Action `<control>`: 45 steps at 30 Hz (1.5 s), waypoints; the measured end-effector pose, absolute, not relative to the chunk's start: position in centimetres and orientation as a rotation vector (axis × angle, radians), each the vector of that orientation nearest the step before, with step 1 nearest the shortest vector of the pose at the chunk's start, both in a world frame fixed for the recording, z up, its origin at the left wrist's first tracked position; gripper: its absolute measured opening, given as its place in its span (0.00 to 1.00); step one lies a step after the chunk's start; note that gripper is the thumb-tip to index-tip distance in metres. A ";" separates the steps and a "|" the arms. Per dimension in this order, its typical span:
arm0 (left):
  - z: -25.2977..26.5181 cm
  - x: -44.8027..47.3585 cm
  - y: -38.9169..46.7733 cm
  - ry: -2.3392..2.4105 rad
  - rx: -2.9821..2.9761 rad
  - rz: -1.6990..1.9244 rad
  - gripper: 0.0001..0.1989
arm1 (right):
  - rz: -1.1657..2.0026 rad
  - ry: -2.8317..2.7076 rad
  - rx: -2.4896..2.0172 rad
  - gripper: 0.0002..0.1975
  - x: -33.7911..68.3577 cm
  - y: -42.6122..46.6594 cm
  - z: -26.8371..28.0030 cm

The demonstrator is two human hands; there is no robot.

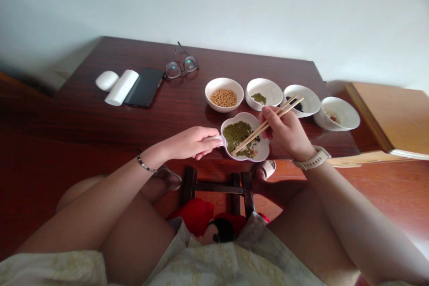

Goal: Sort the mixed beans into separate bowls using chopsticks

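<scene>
My left hand is closed around the short handle of a white, flower-shaped dish at the table's front edge. Inside it lie green mung beans mixed with some dark and light pieces. A pair of wooden chopsticks is gripped in my right hand, their tips together down among the beans. Behind stand several white bowls: one with yellow soybeans, one with a few mung beans, one with black beans partly behind the chopsticks, and a bowl with small reddish and pale pieces.
On the dark wooden table lie eyeglasses, a black flat device, a white cylinder-like case and a white rounded object. A light wooden cabinet adjoins on the right. The wall rises behind.
</scene>
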State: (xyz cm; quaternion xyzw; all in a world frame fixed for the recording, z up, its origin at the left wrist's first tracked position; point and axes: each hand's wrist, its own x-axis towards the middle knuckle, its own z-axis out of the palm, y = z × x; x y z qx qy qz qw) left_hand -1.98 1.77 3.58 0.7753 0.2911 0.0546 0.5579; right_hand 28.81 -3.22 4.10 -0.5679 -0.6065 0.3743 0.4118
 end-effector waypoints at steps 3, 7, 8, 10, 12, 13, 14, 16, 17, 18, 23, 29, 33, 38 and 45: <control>3.6 -2.0 1.8 0.689 1.829 0.135 0.20 | 0.946 -1.520 -1.431 0.28 28.8 -3.2 4.1; 3.5 -2.0 1.7 0.690 1.834 0.136 0.21 | 0.943 -1.521 -1.432 0.28 28.8 -3.2 4.1; 3.5 -2.0 1.7 0.693 1.835 0.137 0.21 | 0.948 -1.519 -1.432 0.28 28.8 -3.2 4.1; 3.4 -2.1 1.7 0.696 1.834 0.139 0.21 | 0.959 -1.517 -1.430 0.27 28.8 -3.2 4.1; 3.4 -2.1 1.7 0.696 1.826 0.138 0.20 | 0.967 -1.515 -1.426 0.27 28.8 -3.2 4.0; 3.5 -2.1 1.7 0.696 1.823 0.138 0.20 | 0.968 -1.516 -1.424 0.27 28.8 -3.2 4.0; 3.5 -2.1 1.7 0.697 1.822 0.139 0.20 | 0.967 -1.518 -1.422 0.27 28.8 -3.2 4.0; 3.5 -2.0 1.7 0.699 1.826 0.146 0.20 | 0.963 -1.522 -1.421 0.27 28.8 -3.1 3.9; 3.5 -2.0 1.7 0.698 1.831 0.148 0.20 | 0.962 -1.524 -1.421 0.27 28.8 -3.1 3.9; 3.5 -2.0 1.7 0.698 1.834 0.149 0.20 | 0.962 -1.525 -1.422 0.28 28.8 -3.1 3.9; 3.5 -2.1 1.7 0.682 1.847 0.142 0.19 | 0.984 -1.520 -1.426 0.28 28.8 -3.0 3.9; 3.6 -2.3 1.8 0.681 1.898 0.104 0.20 | 0.986 -1.525 -1.412 0.27 28.6 -3.0 3.9; 3.6 -2.3 1.8 0.674 1.895 0.109 0.20 | 1.002 -1.507 -1.425 0.28 28.6 -3.1 4.0; 3.7 -2.2 1.8 0.670 1.889 0.116 0.20 | 1.016 -1.493 -1.425 0.28 28.5 -3.1 4.0; 3.8 -2.2 1.8 0.669 1.882 0.115 0.20 | 1.023 -1.493 -1.429 0.28 28.6 -3.0 3.8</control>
